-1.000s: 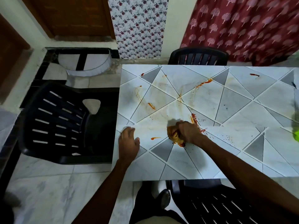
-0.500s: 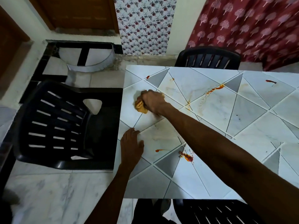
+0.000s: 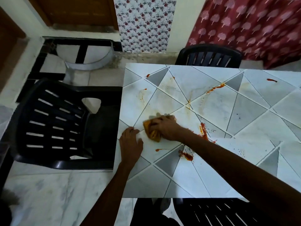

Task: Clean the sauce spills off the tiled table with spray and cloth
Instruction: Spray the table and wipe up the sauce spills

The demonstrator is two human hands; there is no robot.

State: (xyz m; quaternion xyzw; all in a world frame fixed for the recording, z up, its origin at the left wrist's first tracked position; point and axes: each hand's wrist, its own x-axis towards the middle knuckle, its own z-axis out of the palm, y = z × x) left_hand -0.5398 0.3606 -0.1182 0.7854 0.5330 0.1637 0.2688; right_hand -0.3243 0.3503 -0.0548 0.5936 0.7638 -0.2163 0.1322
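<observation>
The right hand [image 3: 166, 128] has its grip bunched round the sauce-stained yellow cloth [image 3: 151, 131], pressing it to the near-left part of the white-and-grey tiled counter [image 3: 211, 176]. The left hand [image 3: 130, 144] lies flat just beside it. Already soiled, the cloth may smear the red sauce splatter [image 3: 203, 132] to its right, and the forearm [image 3: 228, 160] above could drag through it.

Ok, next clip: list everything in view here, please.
tiled table: one, white-grey, centre right
sauce spills: several, red-orange, scattered over table
cloth: one, yellow, near table's left edge
chairs: three, black, left, far, near sides
curtain: one, dark red, top right
floral panel: one, white-red, top centre
door: one, brown, top left
left hand: flat on table, left edge
right hand: grips the cloth
</observation>
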